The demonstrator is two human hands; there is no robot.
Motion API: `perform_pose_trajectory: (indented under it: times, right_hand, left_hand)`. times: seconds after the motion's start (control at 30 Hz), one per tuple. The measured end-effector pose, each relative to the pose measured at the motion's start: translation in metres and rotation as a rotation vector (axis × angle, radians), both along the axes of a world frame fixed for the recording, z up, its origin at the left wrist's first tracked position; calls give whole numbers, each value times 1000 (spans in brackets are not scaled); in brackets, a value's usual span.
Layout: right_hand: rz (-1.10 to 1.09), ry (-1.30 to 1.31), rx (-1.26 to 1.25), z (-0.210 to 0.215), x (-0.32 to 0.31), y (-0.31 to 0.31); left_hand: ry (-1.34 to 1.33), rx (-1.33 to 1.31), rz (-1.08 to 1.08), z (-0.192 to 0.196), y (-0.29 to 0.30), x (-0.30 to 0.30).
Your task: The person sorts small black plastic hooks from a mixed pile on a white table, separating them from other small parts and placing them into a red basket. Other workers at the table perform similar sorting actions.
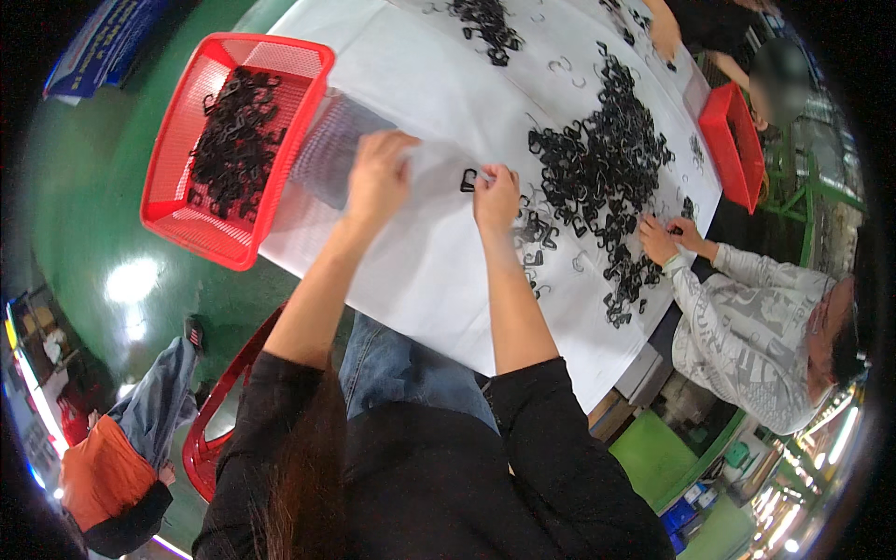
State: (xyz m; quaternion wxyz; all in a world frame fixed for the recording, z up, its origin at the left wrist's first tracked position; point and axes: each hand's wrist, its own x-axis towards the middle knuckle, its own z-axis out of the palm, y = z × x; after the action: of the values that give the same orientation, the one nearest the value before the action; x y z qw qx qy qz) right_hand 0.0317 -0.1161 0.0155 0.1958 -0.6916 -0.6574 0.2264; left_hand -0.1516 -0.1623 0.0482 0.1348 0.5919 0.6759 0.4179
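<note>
My right hand (497, 198) is closed in a pinch over the white-covered table. At its fingertips is a small black plastic clip (469, 181), squarish and open in the middle. To the left, my left hand (378, 182) is bent, its index finger and thumb apart; nothing clear shows between them. It is beside a translucent mesh-patterned bag or sheet (329, 154). A red plastic basket (271, 201) stands at the table's left edge, holding a heap of black clips (233, 140). Right of my right hand spreads a large pile of similar clips (602, 149).
A co-worker in a printed grey top (747, 327) handles clips at the right. Another person (723, 37) is at the far right near a second red basket (728, 149). More clips (485, 28) lie at the far side. A red chair (210, 439) stands behind on the left.
</note>
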Motion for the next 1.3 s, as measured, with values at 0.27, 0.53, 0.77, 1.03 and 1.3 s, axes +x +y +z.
perform_pose_trajectory:
  times: [0.27, 0.53, 0.77, 1.03, 1.3]
  right_hand:
    - [80, -349, -182, -26, 44, 12]
    - [10, 10, -333, -21, 67, 8]
    - [-56, 527, -372, 20, 62, -6]
    - [-24, 545, -378, 33, 83, -24]
    - [-135, 487, -505, 35, 104, -43]
  left_hand:
    - [51, -407, -328, -68, 42, 87]
    - [-1028, -579, -234, -71, 29, 65]
    - [-1664, -847, -183, -55, 20, 86]
    - [-1549, -1040, -297, -43, 14, 122]
    - [-1255, -1014, -327, -45, 2, 143]
